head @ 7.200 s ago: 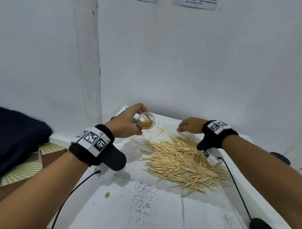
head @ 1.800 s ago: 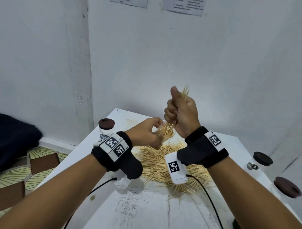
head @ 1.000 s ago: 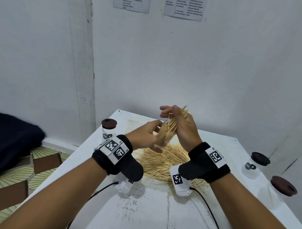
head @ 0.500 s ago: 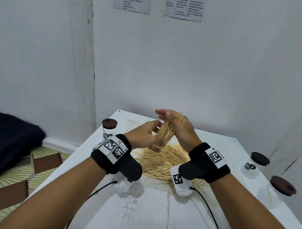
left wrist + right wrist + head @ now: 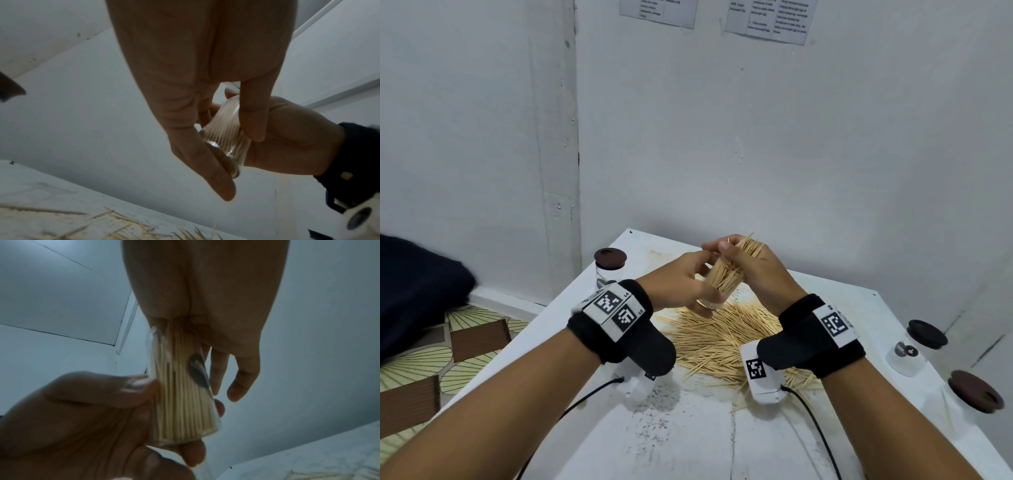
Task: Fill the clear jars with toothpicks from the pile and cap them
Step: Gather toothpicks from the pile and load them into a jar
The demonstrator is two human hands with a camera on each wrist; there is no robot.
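Note:
My left hand (image 5: 688,284) grips a clear jar (image 5: 717,286) above the table, tilted and packed with toothpicks. In the left wrist view its thumb and fingers (image 5: 252,123) wrap the jar (image 5: 224,129). My right hand (image 5: 750,267) sits over the jar's mouth and holds a bundle of toothpicks (image 5: 746,245) whose tips stick out past the thumb. The right wrist view shows the jar (image 5: 185,402) full of upright toothpicks running up into the right palm. The loose toothpick pile (image 5: 722,339) lies on the white table (image 5: 688,428) beneath both hands.
A jar with a brown cap (image 5: 610,265) stands at the table's back left corner. Two more capped jars (image 5: 914,346) (image 5: 974,390) stand along the right edge. White walls close the back. A dark cloth (image 5: 417,284) lies off to the left.
The right hand brought a bundle from the pile to the jar, and over the last second it sank a little, the toothpicks going deeper in. The left hand kept hold of the jar.

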